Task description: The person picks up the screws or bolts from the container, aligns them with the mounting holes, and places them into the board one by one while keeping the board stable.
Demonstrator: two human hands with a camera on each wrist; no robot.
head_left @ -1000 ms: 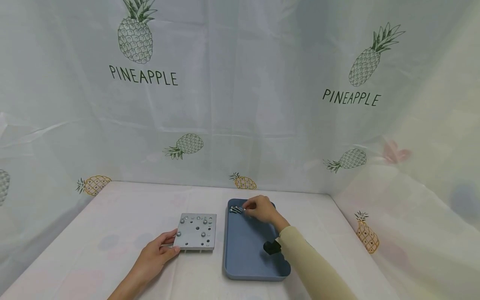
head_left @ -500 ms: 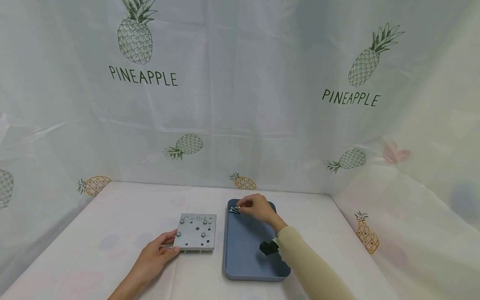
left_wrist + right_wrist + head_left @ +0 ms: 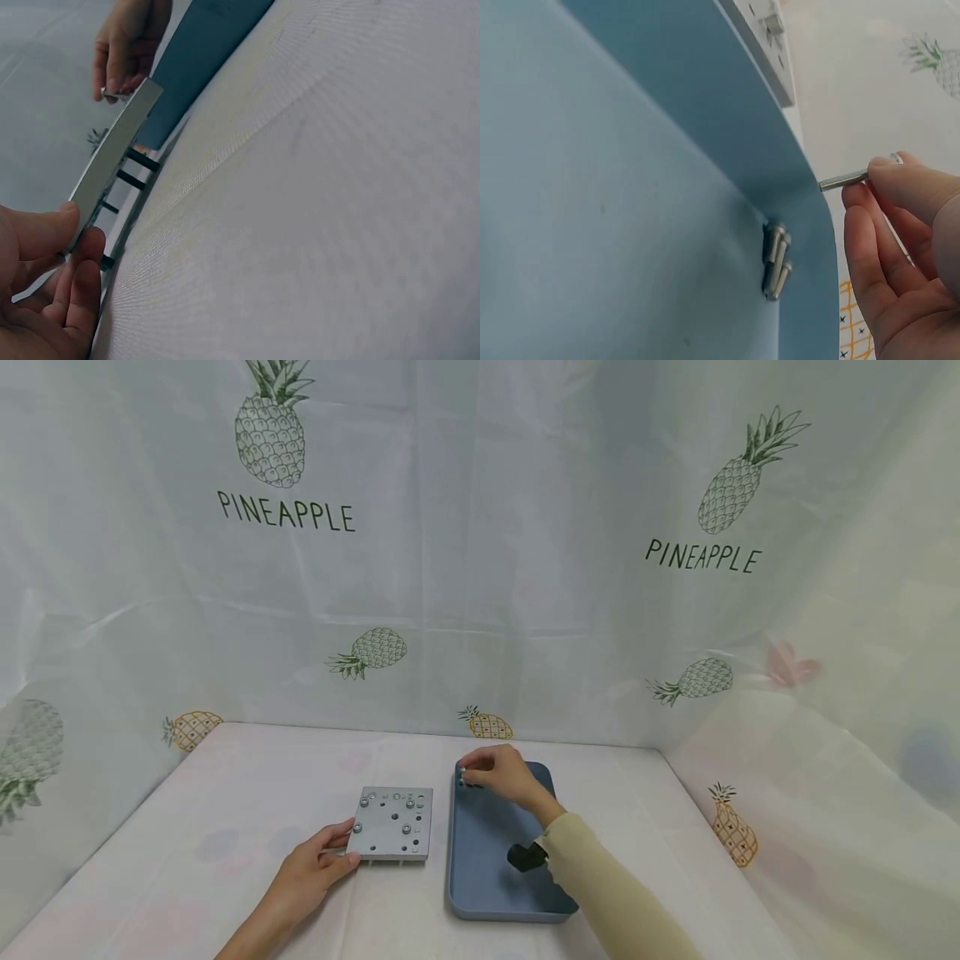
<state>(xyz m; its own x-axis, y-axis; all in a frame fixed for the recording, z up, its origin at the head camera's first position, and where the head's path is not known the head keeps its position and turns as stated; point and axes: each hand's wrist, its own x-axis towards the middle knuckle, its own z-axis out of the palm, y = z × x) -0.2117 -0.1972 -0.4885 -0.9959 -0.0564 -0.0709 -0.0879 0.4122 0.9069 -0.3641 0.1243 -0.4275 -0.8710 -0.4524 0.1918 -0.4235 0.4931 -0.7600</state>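
Observation:
My left hand (image 3: pixel 306 870) grips the left edge of a square metal plate (image 3: pixel 386 839), thumb on top and fingers below. Several socket-head screws stand in the plate's holes, and dark shanks (image 3: pixel 131 178) stick out under it in the left wrist view. Over the tray's far left corner, my right hand (image 3: pixel 504 774) pinches a screw (image 3: pixel 844 181) between thumb and fingers, above the rim. Beneath that hand, several loose screws (image 3: pixel 778 261) lie in the corner of the blue tray (image 3: pixel 491 877).
The tray stands just right of the plate, and its raised wall (image 3: pixel 795 172) separates them. A black wrist piece (image 3: pixel 527 857) hangs below the right sleeve, over the tray. A pineapple-print curtain (image 3: pixel 495 568) rises behind the cloth-covered table (image 3: pixel 285 760).
My right hand has moved left along the tray's far end and lifted slightly, a screw now visible in its fingers. The left hand and plate have stayed still.

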